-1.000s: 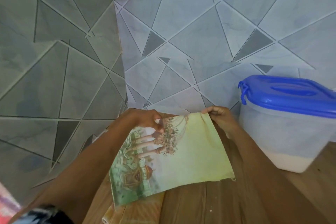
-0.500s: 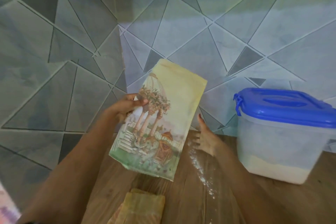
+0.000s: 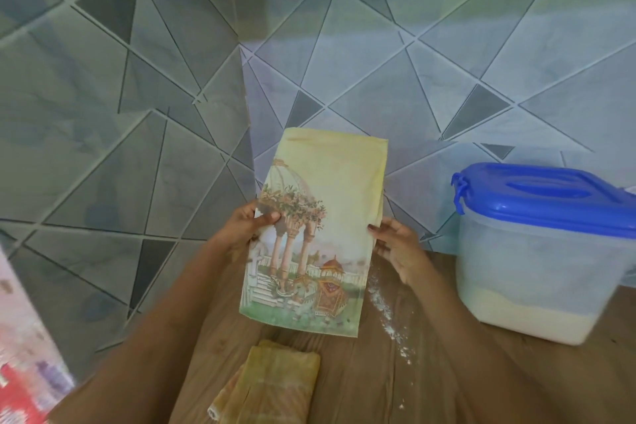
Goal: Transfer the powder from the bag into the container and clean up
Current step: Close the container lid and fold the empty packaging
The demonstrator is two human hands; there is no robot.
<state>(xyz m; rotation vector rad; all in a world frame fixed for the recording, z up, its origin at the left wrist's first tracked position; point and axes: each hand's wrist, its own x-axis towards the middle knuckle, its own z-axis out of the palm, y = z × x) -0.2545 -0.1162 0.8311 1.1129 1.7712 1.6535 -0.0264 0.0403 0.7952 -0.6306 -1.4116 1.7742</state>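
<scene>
Half a second ago only the left hand (image 3: 248,230) held the bag (image 3: 318,234), while the right hand (image 3: 395,248) lay flat on the wooden surface (image 3: 444,382) beside the spilled powder (image 3: 387,315). Now the right hand has come up off the wood and meets the bag's right edge, and the bag stands straighter, less tilted to the right than it was. A second ago the bag was stretched sideways between both hands, low over the surface; it is now turned upright with its printed picture facing the camera.

The left hand pinches the bag's left edge, thumb across the front of the print and the fingers hidden behind. The right hand's fingertips (image 3: 373,228) touch the right edge with the palm open towards the bag; whether they pinch it or only press against it cannot be told. Both forearms reach in from the near edge.

The bag hangs flat and limp above the surface near the tiled corner, its lower edge just over the wood. The container (image 3: 537,272), blue lid (image 3: 547,198) closed, sits at the right against the back wall with pale powder low inside. A folded yellow cloth (image 3: 275,385) lies near the front edge, below the bag.
</scene>
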